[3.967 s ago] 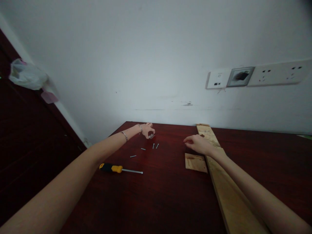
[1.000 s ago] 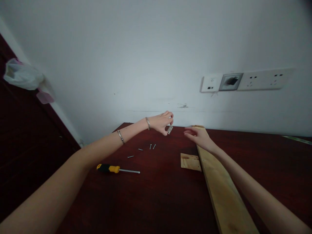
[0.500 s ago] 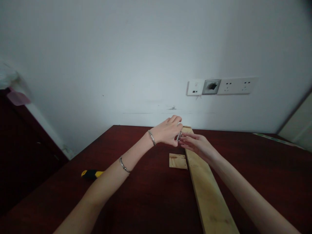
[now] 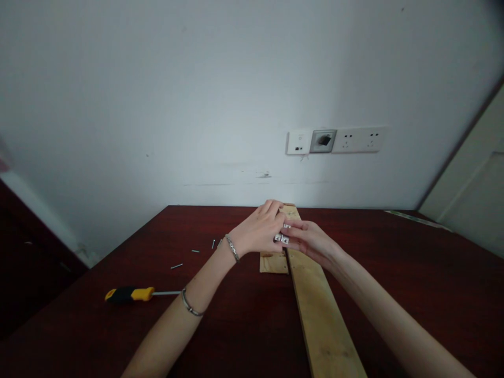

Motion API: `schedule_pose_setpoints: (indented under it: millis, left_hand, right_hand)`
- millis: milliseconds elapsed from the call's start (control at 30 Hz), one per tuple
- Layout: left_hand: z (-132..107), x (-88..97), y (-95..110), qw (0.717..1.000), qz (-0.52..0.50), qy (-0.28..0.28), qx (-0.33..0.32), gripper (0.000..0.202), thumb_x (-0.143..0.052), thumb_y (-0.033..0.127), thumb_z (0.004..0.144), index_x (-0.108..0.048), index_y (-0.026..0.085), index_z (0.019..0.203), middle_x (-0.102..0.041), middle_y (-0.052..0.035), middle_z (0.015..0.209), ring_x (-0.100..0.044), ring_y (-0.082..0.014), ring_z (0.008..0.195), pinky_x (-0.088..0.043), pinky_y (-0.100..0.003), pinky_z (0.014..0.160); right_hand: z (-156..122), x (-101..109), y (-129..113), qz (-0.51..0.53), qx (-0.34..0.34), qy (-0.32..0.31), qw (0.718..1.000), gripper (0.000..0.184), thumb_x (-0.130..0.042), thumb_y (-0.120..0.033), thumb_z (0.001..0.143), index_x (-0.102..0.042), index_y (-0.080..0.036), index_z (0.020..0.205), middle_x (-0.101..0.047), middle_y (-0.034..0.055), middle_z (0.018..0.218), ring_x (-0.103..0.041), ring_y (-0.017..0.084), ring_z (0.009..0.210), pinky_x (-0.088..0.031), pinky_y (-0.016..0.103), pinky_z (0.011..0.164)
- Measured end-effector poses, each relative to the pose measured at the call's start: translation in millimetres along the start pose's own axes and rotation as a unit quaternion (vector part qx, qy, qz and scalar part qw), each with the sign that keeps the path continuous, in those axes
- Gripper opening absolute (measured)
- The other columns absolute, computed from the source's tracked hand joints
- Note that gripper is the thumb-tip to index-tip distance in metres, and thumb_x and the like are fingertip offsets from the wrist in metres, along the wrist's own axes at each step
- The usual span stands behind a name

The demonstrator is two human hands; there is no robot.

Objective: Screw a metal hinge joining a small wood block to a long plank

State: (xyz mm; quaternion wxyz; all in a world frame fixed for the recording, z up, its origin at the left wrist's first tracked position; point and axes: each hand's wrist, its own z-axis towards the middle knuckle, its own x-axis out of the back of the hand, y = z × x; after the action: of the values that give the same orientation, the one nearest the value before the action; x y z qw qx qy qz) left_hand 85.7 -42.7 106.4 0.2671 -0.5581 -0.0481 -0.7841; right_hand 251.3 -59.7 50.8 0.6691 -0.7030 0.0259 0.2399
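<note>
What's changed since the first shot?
The left hand lifted the small metal hinge off the table and carried it right, toward the right hand. The hands now meet around it over the far end of the wooden plank. The screws, screwdriver and plywood scrap stayed put on the table.

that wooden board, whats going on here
A person's left hand grips a small metal hinge above the far end of a long wooden plank, and the fingers of their right hand reach to it from the other side. A small piece of wood lies beside the plank. A yellow-and-black screwdriver and loose screws lie on the dark red table.
</note>
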Motion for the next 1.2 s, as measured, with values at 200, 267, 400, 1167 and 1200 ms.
schedule_pose_setpoints:
  millis: [200,267,400,1167,1200]
  left_hand:
    - [-4.3,1.0,-5.3,0.996,-0.082,0.022,-0.001,0.035,-0.061,0.027,0.075,-0.050,0.016,0.106,-0.043,-0.0122,0.118,-0.038,-0.0262,0.115,-0.039,-0.040,0.096]
    - [-6.6,0.8,-7.7,0.992,-0.117,0.043,0.025,0.036,-0.062,0.028,0.075,-0.051,0.017,0.108,-0.047,-0.0100,0.114,-0.041,-0.0242,0.111,-0.041,-0.039,0.094]
    - [-8.9,-6.5,-15.4,0.964,-0.207,0.073,0.152,0.016,-0.057,0.028,0.080,-0.061,0.018,0.091,-0.059,-0.0046,0.091,-0.054,-0.0182,0.085,-0.047,-0.034,0.078]
    - [2.3,-31.4,-11.3,0.775,-0.546,0.095,0.303,0.014,-0.064,0.024,0.075,-0.067,0.011,0.070,-0.065,-0.0022,0.060,-0.054,-0.0079,0.046,-0.045,-0.018,0.045]
    - [2.5,-32.1,-11.3,0.770,-0.550,0.096,0.310,0.014,-0.063,0.023,0.074,-0.067,0.010,0.071,-0.065,-0.0024,0.061,-0.054,-0.0077,0.045,-0.045,-0.018,0.044]
  right_hand:
    - [-0.4,0.3,-4.4,-0.014,0.013,0.010,1.000,0.026,-0.073,-0.016,0.067,-0.067,-0.013,0.093,-0.072,0.0068,0.089,-0.068,0.015,0.080,-0.054,0.028,0.081]
    - [-0.4,1.6,-7.7,-0.030,0.017,0.030,0.999,0.030,-0.073,-0.016,0.066,-0.066,-0.014,0.095,-0.072,0.0070,0.087,-0.069,0.016,0.079,-0.055,0.030,0.080]
    - [-2.2,3.1,-17.0,-0.080,0.020,0.062,0.995,0.037,-0.074,-0.015,0.065,-0.064,-0.014,0.100,-0.073,0.0059,0.080,-0.069,0.016,0.075,-0.056,0.034,0.078]
    - [-15.1,4.6,-37.2,-0.276,-0.015,0.012,0.961,0.019,-0.068,-0.024,0.068,-0.070,-0.013,0.084,-0.072,0.0063,0.078,-0.067,0.012,0.070,-0.054,0.026,0.071]
    - [-15.6,4.4,-38.1,-0.274,-0.023,0.016,0.961,0.020,-0.069,-0.025,0.068,-0.070,-0.012,0.083,-0.072,0.0066,0.078,-0.067,0.013,0.070,-0.054,0.027,0.072]
